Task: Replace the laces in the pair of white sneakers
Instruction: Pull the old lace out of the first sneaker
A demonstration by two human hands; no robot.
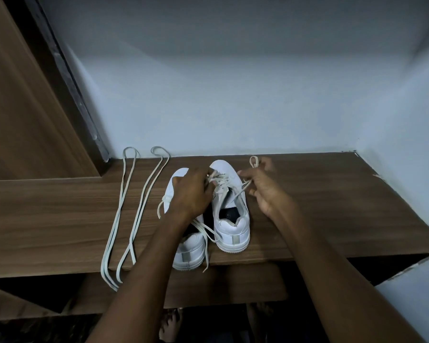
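Wood-grain tabletop point(320, 194) meets a pale wall; two white sneakers point(229, 216) stand side by side at centre frame, heels toward the camera. Left hand point(192, 191) pinches the right sneaker's old lace point(219, 180) at the eyelets, seemingly; right hand point(263, 186) holds its looped end. Two spare laces point(124, 214) lie at left.

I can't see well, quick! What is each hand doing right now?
Left hand: fingers pinch the lace on the right sneaker.
Right hand: pinches a loop of the same lace.
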